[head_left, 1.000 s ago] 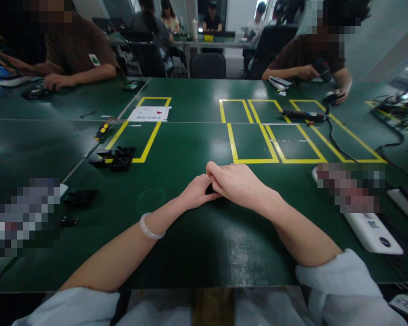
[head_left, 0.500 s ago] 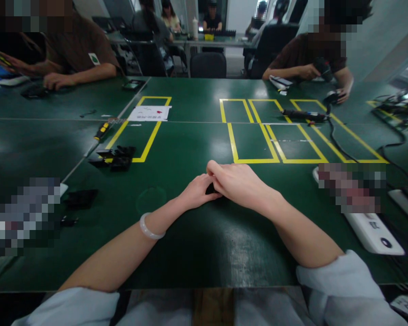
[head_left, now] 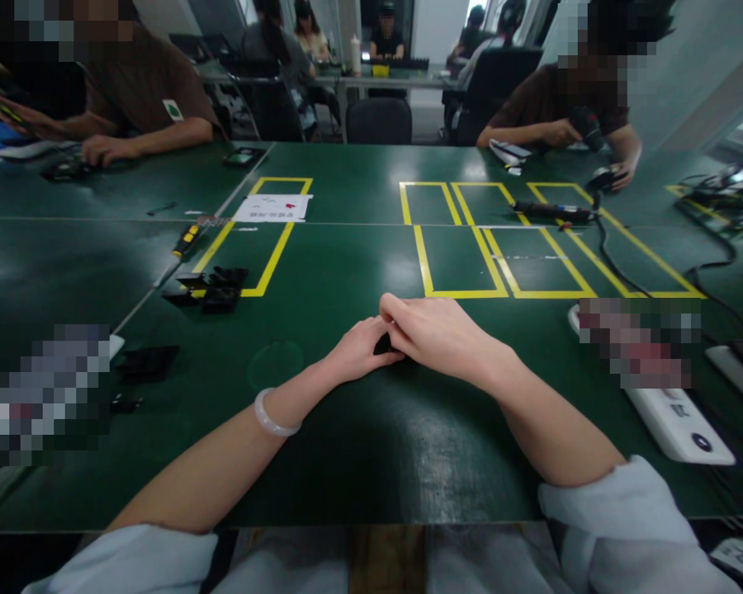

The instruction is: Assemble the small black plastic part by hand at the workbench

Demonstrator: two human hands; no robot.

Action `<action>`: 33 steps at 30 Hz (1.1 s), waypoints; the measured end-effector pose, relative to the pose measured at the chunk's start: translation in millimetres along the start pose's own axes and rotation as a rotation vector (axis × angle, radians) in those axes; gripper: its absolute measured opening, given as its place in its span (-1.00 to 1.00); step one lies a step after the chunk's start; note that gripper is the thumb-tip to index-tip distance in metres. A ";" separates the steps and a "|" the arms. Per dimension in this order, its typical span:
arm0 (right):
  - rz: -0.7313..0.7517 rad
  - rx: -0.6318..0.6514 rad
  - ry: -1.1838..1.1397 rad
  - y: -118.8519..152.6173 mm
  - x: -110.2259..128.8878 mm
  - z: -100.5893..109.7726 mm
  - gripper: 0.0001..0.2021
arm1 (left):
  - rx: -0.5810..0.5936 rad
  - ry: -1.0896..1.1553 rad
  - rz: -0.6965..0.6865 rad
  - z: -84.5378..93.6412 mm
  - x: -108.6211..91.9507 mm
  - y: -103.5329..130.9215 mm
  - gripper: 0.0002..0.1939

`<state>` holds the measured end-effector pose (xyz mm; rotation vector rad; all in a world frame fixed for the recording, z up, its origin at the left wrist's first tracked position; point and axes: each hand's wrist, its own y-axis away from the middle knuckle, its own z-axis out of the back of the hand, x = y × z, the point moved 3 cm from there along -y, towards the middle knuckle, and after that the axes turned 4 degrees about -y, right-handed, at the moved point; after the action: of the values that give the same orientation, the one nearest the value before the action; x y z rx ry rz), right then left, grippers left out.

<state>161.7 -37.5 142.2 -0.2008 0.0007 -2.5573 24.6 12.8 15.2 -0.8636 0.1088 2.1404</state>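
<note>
My left hand (head_left: 365,348) and my right hand (head_left: 430,328) meet at the middle of the green table (head_left: 347,445), with fingers bent together. A small dark thing shows between them, mostly hidden by the fingers; I cannot make out what it is. Both hands are closed around that spot, the right one partly over the left fingertips. A pale bracelet (head_left: 275,414) circles my left wrist. Beyond my hands, yellow tape outlines (head_left: 467,294) mark the tabletop.
Black parts (head_left: 220,290) and a yellow-black screwdriver (head_left: 186,239) lie to the left. At right are a white device (head_left: 681,425), a corded black tool (head_left: 554,211) and cables (head_left: 734,198). Two people sit across the table, one holding a dark tool (head_left: 587,128).
</note>
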 end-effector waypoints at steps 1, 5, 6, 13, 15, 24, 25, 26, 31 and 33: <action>-0.001 -0.004 0.005 -0.2 -0.2 0.2 -0.77 | 0.002 0.004 0.004 0.1 -0.1 0.2 -0.62; -0.011 0.030 0.066 -2.0 -2.6 -3.2 -0.73 | 0.021 0.003 0.020 0.3 -1.0 0.6 -0.64; -0.010 0.038 0.073 -2.2 -3.3 -4.0 -0.75 | 0.025 -0.003 0.019 0.4 -1.4 0.6 -0.63; 0.001 0.037 -0.001 0.6 -3.5 -1.1 -0.82 | 0.004 -0.037 0.010 -0.4 0.1 0.8 -0.55; 0.005 0.032 0.006 0.8 -1.8 0.1 -0.76 | -0.001 -0.024 0.005 -1.0 0.8 0.9 -0.57; 0.031 0.024 0.062 -1.5 -3.9 -5.1 -0.78 | 0.015 -0.016 0.011 0.2 -1.7 0.0 -0.60; 0.033 0.023 0.041 -1.0 -3.9 -4.8 -0.80 | 0.012 -0.018 0.011 0.1 -1.3 0.0 -0.59; 0.034 0.024 0.019 -0.4 -3.6 -4.3 -0.80 | 0.010 -0.018 0.013 -0.1 -0.8 0.1 -0.58; 0.023 0.020 -0.007 1.1 0.6 -0.7 -0.77 | 0.007 0.017 0.018 -1.1 1.1 0.7 -0.62; 0.022 0.036 0.021 0.3 1.4 -1.2 -0.69 | -0.005 0.024 0.022 -0.5 0.5 0.8 -0.60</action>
<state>160.5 -38.6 141.2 -0.1589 -0.0341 -2.5349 24.0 12.4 14.3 -0.8949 0.1260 2.1515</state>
